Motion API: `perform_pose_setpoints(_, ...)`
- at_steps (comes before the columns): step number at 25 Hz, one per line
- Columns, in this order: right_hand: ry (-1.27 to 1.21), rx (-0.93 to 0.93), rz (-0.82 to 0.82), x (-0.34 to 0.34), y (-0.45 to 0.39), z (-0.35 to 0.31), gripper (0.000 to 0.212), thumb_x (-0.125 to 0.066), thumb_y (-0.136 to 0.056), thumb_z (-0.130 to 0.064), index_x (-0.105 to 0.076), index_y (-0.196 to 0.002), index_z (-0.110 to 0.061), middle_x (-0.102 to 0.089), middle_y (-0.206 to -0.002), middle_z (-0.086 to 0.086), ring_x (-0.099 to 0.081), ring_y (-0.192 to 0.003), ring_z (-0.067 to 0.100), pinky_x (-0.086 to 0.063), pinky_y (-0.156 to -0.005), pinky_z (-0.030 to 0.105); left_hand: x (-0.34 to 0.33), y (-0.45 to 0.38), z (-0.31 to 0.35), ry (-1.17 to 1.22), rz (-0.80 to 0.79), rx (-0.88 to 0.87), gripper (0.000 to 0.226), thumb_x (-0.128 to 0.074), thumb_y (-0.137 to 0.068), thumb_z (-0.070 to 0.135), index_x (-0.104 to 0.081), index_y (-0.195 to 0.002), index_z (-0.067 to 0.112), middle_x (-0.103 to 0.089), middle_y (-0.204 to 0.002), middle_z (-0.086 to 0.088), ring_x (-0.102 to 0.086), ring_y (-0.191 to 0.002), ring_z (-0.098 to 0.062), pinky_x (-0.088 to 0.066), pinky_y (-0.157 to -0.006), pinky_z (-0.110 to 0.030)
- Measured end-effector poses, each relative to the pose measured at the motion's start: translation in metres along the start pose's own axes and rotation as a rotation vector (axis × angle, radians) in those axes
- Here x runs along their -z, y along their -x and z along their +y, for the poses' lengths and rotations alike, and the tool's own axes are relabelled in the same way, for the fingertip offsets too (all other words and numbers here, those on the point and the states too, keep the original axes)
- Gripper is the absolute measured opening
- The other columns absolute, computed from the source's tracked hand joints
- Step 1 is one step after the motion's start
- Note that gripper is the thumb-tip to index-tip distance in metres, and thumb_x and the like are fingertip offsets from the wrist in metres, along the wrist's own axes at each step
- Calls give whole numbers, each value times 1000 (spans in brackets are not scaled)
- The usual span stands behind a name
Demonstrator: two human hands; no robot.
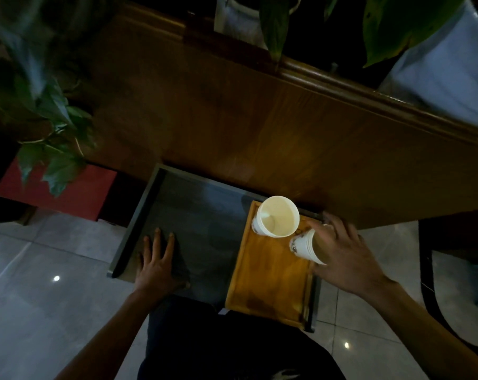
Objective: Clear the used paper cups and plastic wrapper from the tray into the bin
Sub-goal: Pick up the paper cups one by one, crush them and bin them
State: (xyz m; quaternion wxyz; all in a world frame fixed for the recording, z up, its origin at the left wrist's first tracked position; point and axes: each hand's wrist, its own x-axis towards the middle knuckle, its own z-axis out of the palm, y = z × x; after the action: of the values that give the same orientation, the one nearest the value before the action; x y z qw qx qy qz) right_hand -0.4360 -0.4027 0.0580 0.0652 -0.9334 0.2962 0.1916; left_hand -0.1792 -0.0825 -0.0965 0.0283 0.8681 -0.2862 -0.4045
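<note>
You stand in dim indoor room, maybe home sitting room or small office lounge; cannot tell which. Landmark: low dark glass table (194, 215) with grey frame. Just behind table, big wooden furniture panel (232, 105) with moulded edge. Behind panel, potted plants in white pots (446, 78), big green leaves. Left of table, leafy plant (51, 127) over red box (76, 193). Under table, glossy grey floor tiles (40, 297) reflect ceiling lamps. On table's right part, wooden serving tray (270, 278).
</note>
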Motion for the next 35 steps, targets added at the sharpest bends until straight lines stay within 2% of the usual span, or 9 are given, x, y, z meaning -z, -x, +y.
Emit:
perform_pose_setpoints(3, -186, -307, 82, 0, -2, -12, 113, -58, -61, -92, -24, -151, -32, -41, -147, 13, -48, -130, 38, -55, -92, 49, 2, 1, 1, -2, -10, -5, 152, -82, -55, 70, 28, -151, 29, 50, -149, -2, 38, -141, -34, -3, -119, -64)
perform_pose_setpoints(7, -282, -478, -30, -3, -11, -24, 110, -66, -67, -84, -26, -148, -21, -45, -145, 16, -56, -126, 40, -56, -91, 48, 2, 1, 3, -9, -9, 3, 150, -82, -56, 69, 26, -152, 26, 46, -152, -4, 34, -143, -37, -3, -120, -64)
perform_pose_setpoints(10, -324, -465, -14, 1, -18, -21, 101, -80, -70, -65, -30, -146, -21, -46, -143, 14, -56, -125, 38, -57, -91, 48, 2, 2, 3, -26, -4, 13, 151, -82, -57, 69, 29, -150, 29, 47, -151, -3, 35, -143, -35, -3, -120, -63)
perform_pose_setpoints(14, -230, -265, -34, 8, -24, -8, 100, -85, -72, -47, -27, -150, -24, -40, -143, 11, -44, -130, 36, -53, -93, 47, 2, 1, 2, -17, 5, 5, 151, -83, -55, 69, 26, -151, 29, 46, -151, -3, 33, -144, -35, -3, -119, -63)
perform_pose_setpoints(18, -124, -105, -84, 3, -25, 0, 103, -85, -68, -40, -27, -152, -25, -32, -146, 9, -37, -130, 34, -45, -99, 46, 2, 1, 3, -23, 8, 13, 152, -83, -55, 68, 30, -149, 30, 46, -152, -3, 34, -143, -35, -2, -120, -63)
perform_pose_setpoints(20, -177, -94, -57, -3, -26, 2, 92, -78, -72, -52, -33, -148, -29, -30, -149, 8, -34, -132, 35, -44, -102, 49, 2, 2, 3, -33, 7, 9, 151, -82, -56, 70, 33, -147, 31, 45, -153, -4, 35, -143, -35, -2, -120, -63)
perform_pose_setpoints(22, -276, -145, 47, -8, -27, -1, 69, -57, -85, -64, -38, -144, -32, -35, -148, 8, -35, -133, 35, -45, -101, 52, 3, 3, 4, -45, 4, 10, 150, -80, -58, 71, 34, -146, 30, 44, -154, -6, 34, -143, -36, -2, -120, -62)
perform_pose_setpoints(25, -303, -234, 197, -15, -32, -8, 62, -26, -95, -62, -48, -139, -25, -51, -135, 17, -49, -121, 38, -47, -96, 50, 5, 4, 5, -46, -2, 12, 149, -80, -59, 70, 33, -147, 28, 46, -152, -5, 34, -143, -36, -2, -120, -61)
perform_pose_setpoints(35, -125, -277, 371, -30, -37, -12, 36, -34, -97, -45, -56, -115, -23, -60, -111, 16, -56, -96, 34, -44, -76, 39, 6, 3, 8, -64, -17, 16, 147, -78, -61, 71, 30, -150, 27, 43, -154, -8, 31, -144, -39, -4, -120, -62)
